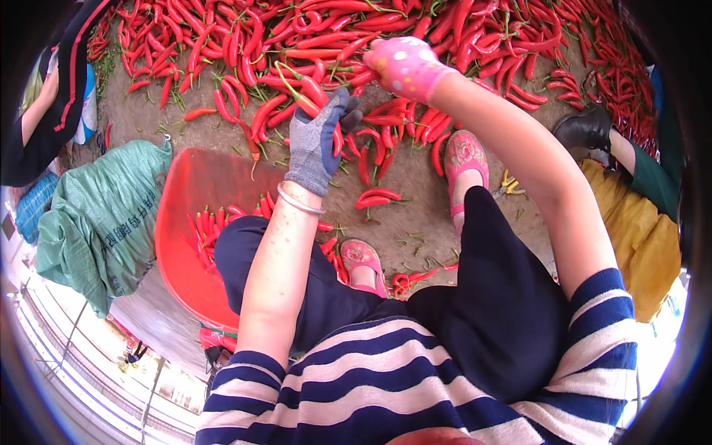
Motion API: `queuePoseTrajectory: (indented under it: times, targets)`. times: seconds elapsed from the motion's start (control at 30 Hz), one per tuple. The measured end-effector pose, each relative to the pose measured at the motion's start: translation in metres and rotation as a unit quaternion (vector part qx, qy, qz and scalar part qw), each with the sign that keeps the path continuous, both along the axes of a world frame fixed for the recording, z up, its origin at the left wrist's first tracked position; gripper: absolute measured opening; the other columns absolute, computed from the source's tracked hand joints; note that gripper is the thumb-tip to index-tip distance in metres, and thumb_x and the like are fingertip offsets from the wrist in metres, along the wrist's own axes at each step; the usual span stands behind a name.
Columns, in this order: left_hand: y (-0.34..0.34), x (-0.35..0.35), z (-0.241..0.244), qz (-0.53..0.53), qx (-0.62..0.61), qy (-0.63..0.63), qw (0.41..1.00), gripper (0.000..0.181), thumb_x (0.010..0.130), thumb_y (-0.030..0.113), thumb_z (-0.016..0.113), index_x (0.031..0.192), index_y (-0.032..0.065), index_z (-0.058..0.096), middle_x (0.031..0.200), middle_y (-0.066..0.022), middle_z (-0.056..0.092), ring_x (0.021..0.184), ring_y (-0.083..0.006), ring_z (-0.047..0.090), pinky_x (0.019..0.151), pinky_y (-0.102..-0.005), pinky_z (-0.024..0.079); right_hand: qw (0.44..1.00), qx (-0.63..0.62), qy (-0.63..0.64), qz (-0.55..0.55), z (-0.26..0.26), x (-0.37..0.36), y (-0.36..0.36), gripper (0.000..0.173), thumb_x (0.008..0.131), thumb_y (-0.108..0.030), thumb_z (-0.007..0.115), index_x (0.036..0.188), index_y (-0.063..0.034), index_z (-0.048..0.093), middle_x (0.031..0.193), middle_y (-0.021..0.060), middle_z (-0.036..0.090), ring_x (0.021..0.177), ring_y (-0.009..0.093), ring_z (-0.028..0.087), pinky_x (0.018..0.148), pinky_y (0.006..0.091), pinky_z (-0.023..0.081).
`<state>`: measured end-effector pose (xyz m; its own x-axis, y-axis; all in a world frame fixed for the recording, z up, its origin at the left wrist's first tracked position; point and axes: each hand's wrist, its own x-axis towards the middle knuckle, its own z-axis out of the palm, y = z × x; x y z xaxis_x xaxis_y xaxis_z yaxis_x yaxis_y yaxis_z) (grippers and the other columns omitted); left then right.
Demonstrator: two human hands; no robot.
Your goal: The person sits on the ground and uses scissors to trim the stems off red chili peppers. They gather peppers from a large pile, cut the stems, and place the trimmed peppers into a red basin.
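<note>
My left hand [318,142], in a grey knit glove with a darker palm, is closed around a few red chilli peppers [315,92]. Their green stems point up and away from me. My right hand [410,68], in a pink dotted glove, is at the near edge of a large heap of red chilli peppers [328,41]. Its curled fingertips touch peppers there, but whether they grip one is hidden. Below my left forearm stands a red plastic tub [186,183], tipped towards the heap, with more chillies [208,228] inside.
A green woven sack [111,217] lies left of the tub. Yellow-handled snips [508,184] rest on the ground beside my pink shoe [467,156]. Another person's black shoe [584,129] is at the right, near yellow cloth [634,233]. A second person's sleeve [67,83] shows at the left.
</note>
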<state>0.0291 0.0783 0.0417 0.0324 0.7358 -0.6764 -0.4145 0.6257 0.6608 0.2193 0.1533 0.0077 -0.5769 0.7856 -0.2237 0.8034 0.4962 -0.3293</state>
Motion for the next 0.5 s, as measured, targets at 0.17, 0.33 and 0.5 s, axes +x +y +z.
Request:
queuePoseTrajectory:
  times: [0.17,0.33,0.5]
  targets:
    - [-0.002,0.017,0.011,-0.095,0.077,0.011,0.992,0.033,0.092,0.019,0.065,0.121,0.0059,0.056,0.109,-0.0040,0.062,0.094,-0.0121,0.060,0.075,-0.0261,0.051,0.793,-0.413,0.402,-0.198,0.023,0.006,-0.038,0.024,0.081,-0.014,0.069,0.103,-0.0059,0.065,0.077,0.0014,0.067,0.069,0.012,0.062,0.066,0.0307,0.051]
    - [-0.006,0.013,0.026,-0.209,0.051,0.041,0.976,0.039,0.088,0.021,0.070,0.122,0.0067,0.058,0.106,-0.0012,0.064,0.090,-0.0096,0.060,0.074,-0.0253,0.050,0.691,-0.534,0.439,-0.210,0.066,0.001,-0.050,0.032,0.080,0.000,0.058,0.112,-0.0040,0.059,0.095,0.0022,0.063,0.079,0.009,0.057,0.068,0.0289,0.049]
    - [0.001,0.007,0.016,-0.076,0.025,0.075,0.994,0.026,0.085,0.015,0.073,0.107,0.0034,0.066,0.092,-0.0021,0.068,0.081,-0.0106,0.063,0.072,-0.0254,0.050,0.978,-0.050,0.192,-0.072,0.031,0.004,0.024,0.029,0.085,-0.012,0.056,0.113,-0.0023,0.056,0.095,0.0211,0.062,0.091,0.036,0.061,0.079,0.0428,0.050]
